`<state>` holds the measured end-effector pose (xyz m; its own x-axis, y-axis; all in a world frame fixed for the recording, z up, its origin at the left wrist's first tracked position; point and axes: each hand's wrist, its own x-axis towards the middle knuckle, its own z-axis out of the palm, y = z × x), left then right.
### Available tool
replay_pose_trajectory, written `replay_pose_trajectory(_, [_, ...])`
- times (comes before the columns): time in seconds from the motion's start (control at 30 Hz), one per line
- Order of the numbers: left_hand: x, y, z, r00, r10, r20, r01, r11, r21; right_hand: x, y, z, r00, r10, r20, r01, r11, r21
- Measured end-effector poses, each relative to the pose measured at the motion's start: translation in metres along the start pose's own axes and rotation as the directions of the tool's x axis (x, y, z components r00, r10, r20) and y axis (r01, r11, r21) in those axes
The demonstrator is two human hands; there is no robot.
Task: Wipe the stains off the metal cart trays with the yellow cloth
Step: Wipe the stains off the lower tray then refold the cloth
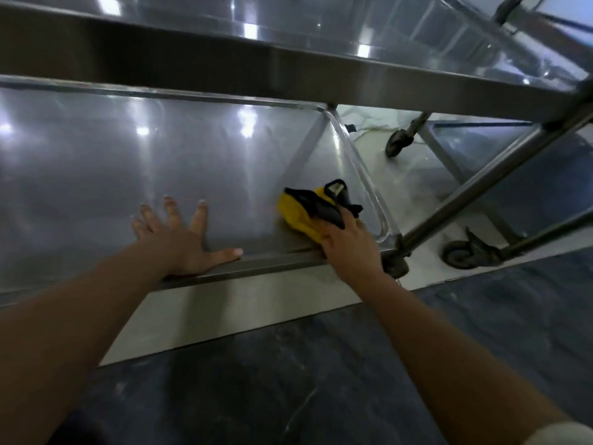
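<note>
The lower metal cart tray (96, 175) fills the left and middle of the head view, shiny with light reflections. My right hand (348, 244) grips the yellow cloth (296, 211), which has black edging, and presses it into the tray's near right corner. My left hand (175, 237) lies flat on the tray just inside its front rim, fingers spread, holding nothing. The upper tray (288, 30) runs across the top of the view above both hands.
A slanted cart leg (481, 184) and caster wheels (462, 253) stand to the right of the tray. A second cart's lower shelf (500, 149) sits further right. Dark marbled floor (288, 364) and a pale strip lie below the tray's front rim.
</note>
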<state>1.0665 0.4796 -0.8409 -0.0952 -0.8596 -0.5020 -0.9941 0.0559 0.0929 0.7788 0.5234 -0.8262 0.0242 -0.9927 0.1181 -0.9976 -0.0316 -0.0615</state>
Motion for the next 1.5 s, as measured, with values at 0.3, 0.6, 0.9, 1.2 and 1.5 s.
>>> replay_pose_trajectory(0.3, [-0.028, -0.094, -0.002, 0.959, 0.265, -0.105, -0.261, 0.964, 0.052, -0.005, 0.018, -0.007, 0.95, 0.309, 0.05, -0.31, 0.951, 0.005])
replay_pose_trajectory(0.6, [-0.118, -0.235, 0.036, 0.962, -0.086, -0.26, 0.074, 0.996, -0.055, 0.009, -0.199, 0.022, 0.969, -0.244, 0.042, 0.233, 0.957, 0.171])
replay_pose_trajectory(0.9, [-0.149, -0.289, 0.046, 0.946, -0.109, -0.306, 0.068, 0.988, -0.139, -0.003, -0.358, 0.027, 0.744, -0.645, 0.176, 0.597, 0.759, 0.26])
replay_pose_trajectory(1.2, [-0.292, -0.311, -0.018, 0.975, -0.124, -0.186, 0.036, 0.909, -0.415, -0.027, -0.396, -0.075, 0.645, -0.589, 0.487, 0.344, 0.792, 0.504])
replay_pose_trajectory(1.5, [-0.435, -0.281, -0.159, 0.965, -0.174, -0.197, 0.008, 0.768, -0.64, -0.09, -0.446, -0.31, 0.509, -0.755, 0.413, 0.321, 0.612, 0.723])
